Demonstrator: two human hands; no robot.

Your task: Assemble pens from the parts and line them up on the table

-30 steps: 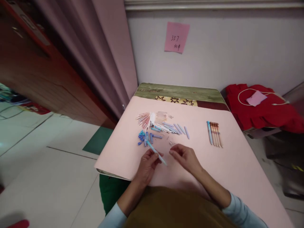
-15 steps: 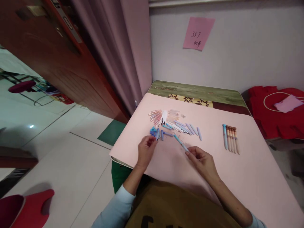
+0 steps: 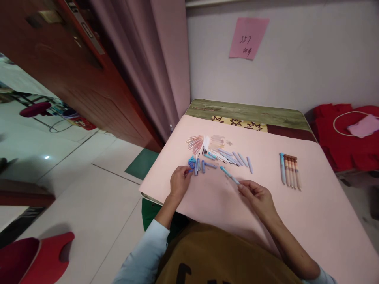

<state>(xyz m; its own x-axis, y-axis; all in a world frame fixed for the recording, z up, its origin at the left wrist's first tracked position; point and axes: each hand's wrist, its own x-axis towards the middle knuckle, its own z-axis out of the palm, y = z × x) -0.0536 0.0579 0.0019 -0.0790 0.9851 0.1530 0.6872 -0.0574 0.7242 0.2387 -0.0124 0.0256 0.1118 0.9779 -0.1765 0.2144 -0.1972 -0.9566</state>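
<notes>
My right hand (image 3: pixel 257 194) pinches the near end of a light blue pen barrel (image 3: pixel 229 176), which points up and left over the pink table cover (image 3: pixel 266 205). My left hand (image 3: pixel 179 182) rests on the cover with its fingertips closed on a small blue pen cap (image 3: pixel 188 170) at the near edge of a cluster of blue caps (image 3: pixel 193 162). Behind them lies a spread of pen parts: pink refills (image 3: pixel 194 142), clear tubes (image 3: pixel 218 141) and pale blue barrels (image 3: pixel 239 159).
A row of assembled pens (image 3: pixel 290 169), one blue and several brown, lies to the right. A red cloth with a white cord (image 3: pixel 346 134) sits beside the table. A pink note (image 3: pixel 248 38) hangs on the wall. A wooden door (image 3: pixel 59 63) and curtain (image 3: pixel 148 59) stand left.
The pen barrel passed from my left hand to my right. My left hand then reached forward to the blue caps and closed on one. The camera turned left.
</notes>
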